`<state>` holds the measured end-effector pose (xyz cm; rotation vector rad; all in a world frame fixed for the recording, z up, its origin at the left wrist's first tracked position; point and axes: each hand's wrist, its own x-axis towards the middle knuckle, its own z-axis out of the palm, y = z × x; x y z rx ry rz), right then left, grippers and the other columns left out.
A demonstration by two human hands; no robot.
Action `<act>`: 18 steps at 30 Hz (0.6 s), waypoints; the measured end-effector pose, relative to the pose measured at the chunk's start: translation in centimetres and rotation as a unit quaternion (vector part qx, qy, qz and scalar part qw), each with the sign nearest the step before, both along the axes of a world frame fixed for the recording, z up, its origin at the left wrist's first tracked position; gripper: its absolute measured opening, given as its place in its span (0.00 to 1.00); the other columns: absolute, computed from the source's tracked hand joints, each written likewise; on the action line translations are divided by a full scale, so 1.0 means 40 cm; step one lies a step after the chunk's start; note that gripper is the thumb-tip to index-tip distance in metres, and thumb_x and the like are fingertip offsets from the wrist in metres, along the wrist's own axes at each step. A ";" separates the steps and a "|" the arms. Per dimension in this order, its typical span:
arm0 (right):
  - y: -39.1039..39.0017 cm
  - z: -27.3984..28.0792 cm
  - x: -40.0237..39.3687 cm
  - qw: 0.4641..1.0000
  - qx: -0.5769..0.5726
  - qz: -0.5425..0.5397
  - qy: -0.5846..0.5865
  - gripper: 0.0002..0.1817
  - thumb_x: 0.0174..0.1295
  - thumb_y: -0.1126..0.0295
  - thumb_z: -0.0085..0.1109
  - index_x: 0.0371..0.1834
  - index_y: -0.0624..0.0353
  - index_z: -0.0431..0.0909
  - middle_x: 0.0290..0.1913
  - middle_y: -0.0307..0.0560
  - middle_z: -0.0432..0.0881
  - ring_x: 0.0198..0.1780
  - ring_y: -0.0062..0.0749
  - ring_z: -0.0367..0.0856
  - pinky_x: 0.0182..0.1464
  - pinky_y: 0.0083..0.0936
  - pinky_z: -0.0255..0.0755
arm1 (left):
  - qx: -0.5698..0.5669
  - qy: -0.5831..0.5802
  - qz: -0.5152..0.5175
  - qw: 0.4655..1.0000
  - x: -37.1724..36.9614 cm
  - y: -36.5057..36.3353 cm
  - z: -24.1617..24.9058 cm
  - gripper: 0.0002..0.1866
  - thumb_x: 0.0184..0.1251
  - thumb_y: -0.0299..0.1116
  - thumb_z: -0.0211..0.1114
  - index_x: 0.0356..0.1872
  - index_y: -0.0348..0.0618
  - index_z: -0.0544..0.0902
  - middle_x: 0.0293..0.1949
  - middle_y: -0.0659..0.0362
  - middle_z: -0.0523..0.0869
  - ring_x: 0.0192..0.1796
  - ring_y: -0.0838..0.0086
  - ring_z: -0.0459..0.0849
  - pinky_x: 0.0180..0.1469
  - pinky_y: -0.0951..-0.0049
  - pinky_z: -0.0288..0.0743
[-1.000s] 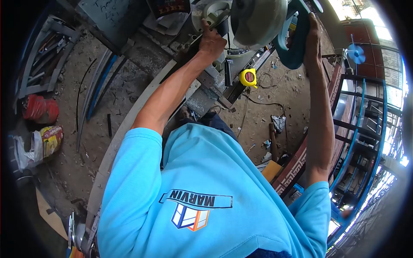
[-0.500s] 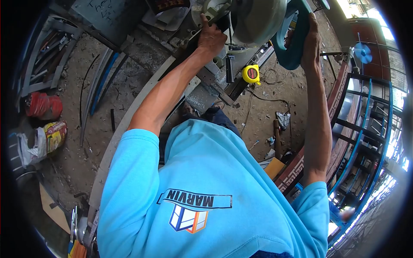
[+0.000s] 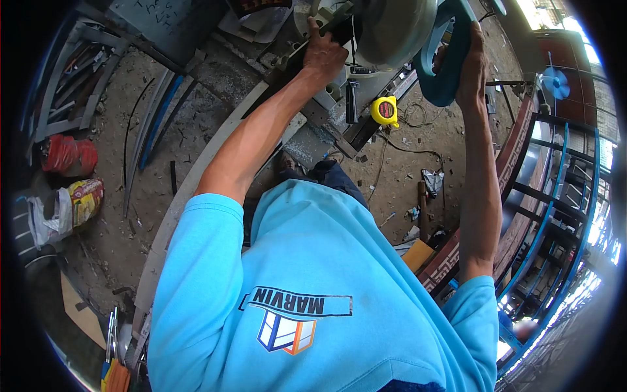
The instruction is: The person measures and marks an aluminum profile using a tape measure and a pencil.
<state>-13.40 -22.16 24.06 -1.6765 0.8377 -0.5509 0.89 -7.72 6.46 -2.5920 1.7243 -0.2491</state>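
Note:
My right hand [image 3: 471, 65] is wrapped around the teal handle [image 3: 444, 62] of a cut-off saw, whose grey blade guard [image 3: 392, 26] sits at the top of the view. My left hand [image 3: 324, 51] rests on the saw's base [image 3: 336, 88] with its fingers closed over a dark bar [image 3: 341, 25] beside the guard. A long pale curved metal strip [image 3: 189, 189] runs from the lower left up under my left forearm toward the saw. What lies under my palm is hidden.
A yellow tape measure [image 3: 384, 111] lies on the saw's bench next to a cable [image 3: 405, 150]. Curved metal bars [image 3: 147, 130] lie on the dusty floor at left, near red and yellow bags [image 3: 68, 176]. Blue railings [image 3: 555, 196] and a patterned panel [image 3: 450, 258] stand at right.
Both hands keep their holds. The view has drifted slightly, and my left hand sits a little higher against the saw.

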 end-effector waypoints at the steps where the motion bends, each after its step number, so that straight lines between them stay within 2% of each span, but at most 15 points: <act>1: 0.002 -0.001 -0.001 1.000 0.001 0.003 -0.002 0.29 0.67 0.41 0.41 0.35 0.61 0.72 0.19 0.48 0.77 0.18 0.28 0.77 0.22 0.25 0.72 | 0.003 0.002 -0.002 1.000 -0.001 0.001 0.001 0.10 0.59 0.30 0.58 0.31 0.56 0.89 0.30 0.63 0.88 0.48 0.67 0.81 0.67 0.31 0.39; 11: 0.020 -0.031 -0.011 1.000 -0.011 -0.001 -0.017 0.29 0.68 0.42 0.41 0.36 0.62 0.71 0.19 0.47 0.76 0.18 0.29 0.76 0.21 0.25 0.71 | 0.009 0.004 -0.004 1.000 -0.002 0.000 0.003 0.10 0.59 0.32 0.58 0.31 0.58 0.89 0.30 0.62 0.88 0.48 0.67 0.82 0.67 0.30 0.39; 12: 0.026 -0.046 -0.014 1.000 -0.009 -0.015 -0.026 0.28 0.68 0.42 0.42 0.35 0.61 0.71 0.19 0.47 0.76 0.18 0.28 0.76 0.21 0.26 0.71 | 0.009 0.004 -0.004 1.000 -0.004 0.001 0.004 0.10 0.59 0.32 0.58 0.31 0.58 0.89 0.30 0.62 0.88 0.48 0.67 0.82 0.67 0.30 0.39; 14: 0.032 -0.085 -0.022 0.999 -0.016 -0.017 -0.046 0.27 0.68 0.43 0.44 0.36 0.60 0.69 0.19 0.47 0.76 0.17 0.28 0.75 0.20 0.25 0.70 | -0.017 -0.003 -0.011 1.000 -0.001 0.006 0.013 0.09 0.58 0.33 0.59 0.29 0.52 0.89 0.26 0.60 0.87 0.45 0.67 0.82 0.65 0.31 0.46; 18: 0.070 -0.182 -0.033 0.995 -0.060 -0.060 -0.062 0.29 0.66 0.40 0.45 0.40 0.60 0.68 0.17 0.47 0.75 0.15 0.28 0.74 0.18 0.24 0.68 | -0.040 -0.015 -0.009 0.999 -0.001 0.001 0.005 0.09 0.58 0.33 0.59 0.30 0.52 0.89 0.26 0.59 0.87 0.45 0.66 0.82 0.66 0.31 0.45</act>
